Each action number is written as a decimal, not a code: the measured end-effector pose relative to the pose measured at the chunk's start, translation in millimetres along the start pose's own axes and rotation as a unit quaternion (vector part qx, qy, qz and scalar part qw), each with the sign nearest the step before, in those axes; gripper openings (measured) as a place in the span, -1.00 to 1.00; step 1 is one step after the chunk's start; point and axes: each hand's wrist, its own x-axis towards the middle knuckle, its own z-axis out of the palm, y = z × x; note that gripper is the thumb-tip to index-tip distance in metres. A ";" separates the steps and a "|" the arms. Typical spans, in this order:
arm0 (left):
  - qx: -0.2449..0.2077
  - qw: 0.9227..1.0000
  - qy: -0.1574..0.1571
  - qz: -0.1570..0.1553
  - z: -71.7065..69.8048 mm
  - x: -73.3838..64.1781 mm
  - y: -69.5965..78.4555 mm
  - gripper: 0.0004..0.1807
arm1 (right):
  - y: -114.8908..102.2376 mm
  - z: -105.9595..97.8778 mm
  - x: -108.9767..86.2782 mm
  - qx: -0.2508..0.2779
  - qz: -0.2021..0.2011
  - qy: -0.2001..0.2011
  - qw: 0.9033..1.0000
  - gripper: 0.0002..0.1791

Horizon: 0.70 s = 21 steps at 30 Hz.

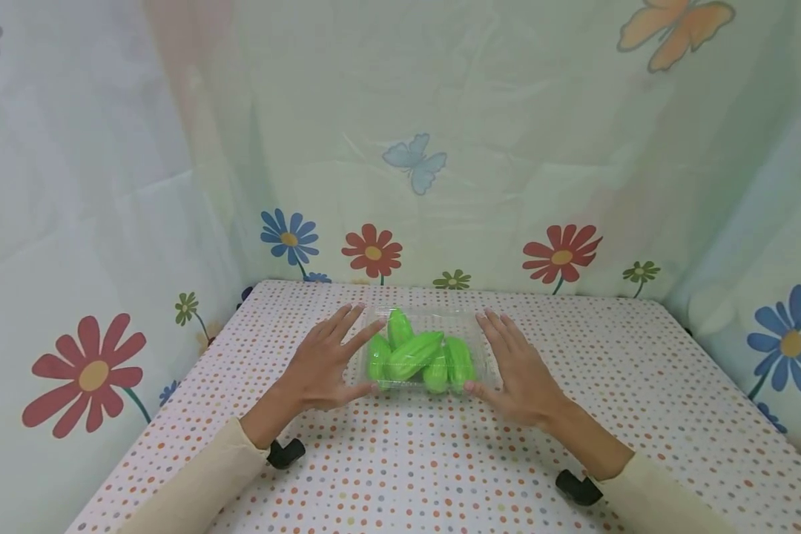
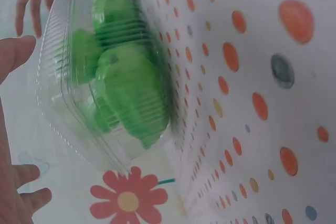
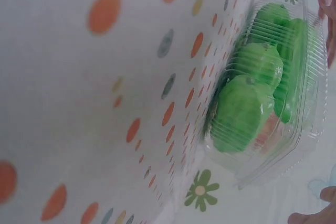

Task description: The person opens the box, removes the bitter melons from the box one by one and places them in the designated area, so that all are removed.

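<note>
A clear plastic clamshell box sits on the table, its ribbed sides and flat rim showing in both wrist views. Inside lie several bright green, ridged, fruit-like pieces, elongated with tapered ends. My left hand is at the box's left side, fingers spread and thumb apart, the fingertips overlapping its edge in the head view. On the opposite side my right hand has its fingers stretched out, its thumb by the near right corner. Neither hand grips anything.
A white tablecloth with coloured dots covers the table. Behind and at both sides hangs a pale curtain printed with flowers and butterflies. Each wrist wears a black camera, the left one and the right one.
</note>
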 end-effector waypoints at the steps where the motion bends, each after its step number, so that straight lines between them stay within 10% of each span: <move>1: -0.012 1.000 -0.002 -0.011 0.5 0.3 -1.3 0.06 | 1.2 -0.5 0.3 0.017 0.010 -0.004 1.000 0.16; 21: -0.257 0.956 -0.056 -0.132 21.2 4.3 -22.4 0.20 | 16.3 10.0 4.9 0.159 0.149 -0.045 0.975 0.07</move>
